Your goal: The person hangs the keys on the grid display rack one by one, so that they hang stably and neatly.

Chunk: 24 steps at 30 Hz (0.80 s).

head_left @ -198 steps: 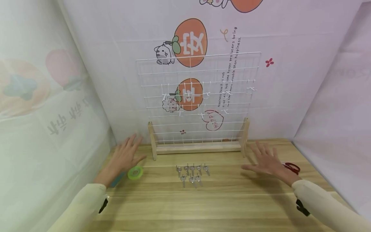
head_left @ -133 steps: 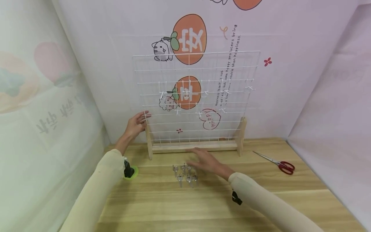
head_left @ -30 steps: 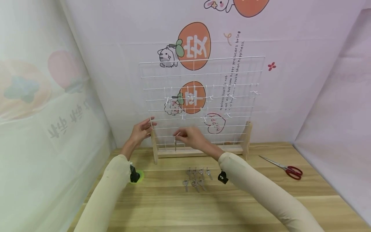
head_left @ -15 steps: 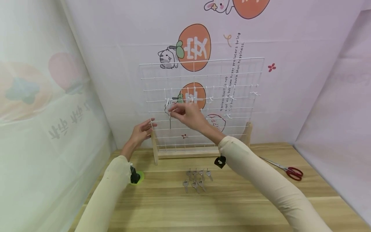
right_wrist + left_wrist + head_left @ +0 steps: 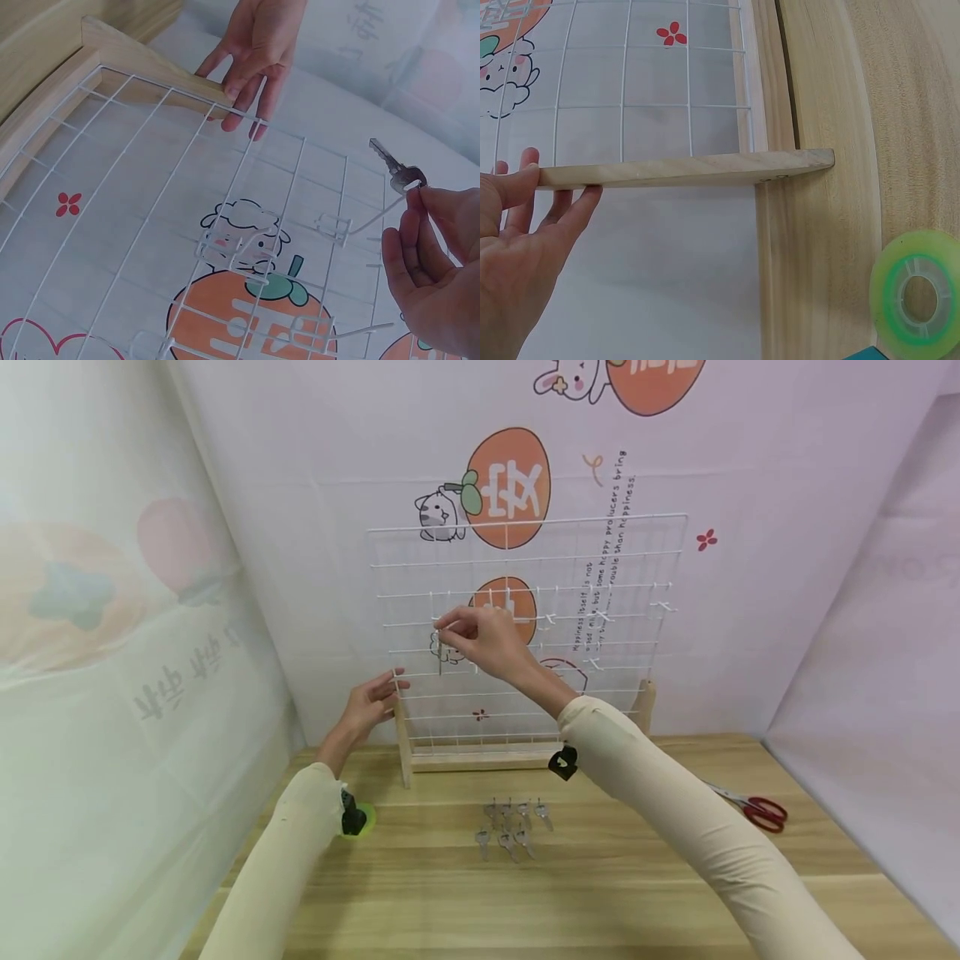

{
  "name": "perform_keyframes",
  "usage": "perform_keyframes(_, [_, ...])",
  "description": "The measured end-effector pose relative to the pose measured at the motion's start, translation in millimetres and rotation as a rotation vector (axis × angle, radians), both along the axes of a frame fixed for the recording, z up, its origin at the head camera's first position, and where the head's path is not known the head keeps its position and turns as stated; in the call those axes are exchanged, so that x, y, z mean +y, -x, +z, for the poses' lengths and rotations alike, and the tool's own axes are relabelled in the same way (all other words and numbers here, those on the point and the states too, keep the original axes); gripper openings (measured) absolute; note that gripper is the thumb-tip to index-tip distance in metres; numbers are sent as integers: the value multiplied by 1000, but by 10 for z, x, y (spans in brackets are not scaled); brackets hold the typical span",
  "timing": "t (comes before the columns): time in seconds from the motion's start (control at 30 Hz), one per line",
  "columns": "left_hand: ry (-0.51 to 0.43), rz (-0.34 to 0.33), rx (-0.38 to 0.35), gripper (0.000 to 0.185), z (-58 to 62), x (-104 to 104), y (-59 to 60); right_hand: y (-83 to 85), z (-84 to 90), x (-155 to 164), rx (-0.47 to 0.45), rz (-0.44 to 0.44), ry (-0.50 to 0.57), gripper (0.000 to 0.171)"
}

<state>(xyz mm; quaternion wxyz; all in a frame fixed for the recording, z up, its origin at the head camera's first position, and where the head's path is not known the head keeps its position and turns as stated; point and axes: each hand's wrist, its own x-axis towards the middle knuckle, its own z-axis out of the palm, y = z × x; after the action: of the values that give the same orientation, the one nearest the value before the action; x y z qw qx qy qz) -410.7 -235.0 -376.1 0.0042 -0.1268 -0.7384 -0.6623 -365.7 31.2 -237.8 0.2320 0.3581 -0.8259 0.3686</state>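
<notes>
A white wire grid [image 5: 585, 568] stands upright in a wooden stand [image 5: 480, 758] at the back of the table. My right hand [image 5: 444, 630] pinches a small silver key [image 5: 397, 171] by its head, right at the tip of a white hook [image 5: 352, 223] on the grid's left part; the blade hangs down in the head view. My left hand [image 5: 390, 685] rests with straight fingers on the stand's left wooden post [image 5: 682, 170] and the grid's edge. Several more keys [image 5: 510, 828] lie on the table in front of the stand.
A green tape roll [image 5: 915, 292] lies by my left forearm, with a teal object's corner [image 5: 866, 354] beside it. Red-handled scissors [image 5: 759, 810] lie at the right. More white hooks [image 5: 660, 604] stick out of the grid. Printed cloth walls close in on three sides.
My right hand took a key from the pile and lifted it from low before the grid up to a hook at the upper left. My left hand stayed on the post.
</notes>
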Motion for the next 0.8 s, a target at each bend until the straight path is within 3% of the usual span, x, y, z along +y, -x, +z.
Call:
perform_keyframes(0.2, [17, -2, 1, 57, -5, -3, -13, 12, -20, 26, -56, -24, 3, 19])
perform_keyframes(0.43, [41, 0, 9, 58, 4, 6, 6, -22, -73, 154, -49, -31, -6, 21])
perform_keyframes(0.8, [57, -2, 8, 58, -24, -18, 25, -96, -316, 372, -98, -10, -41, 19])
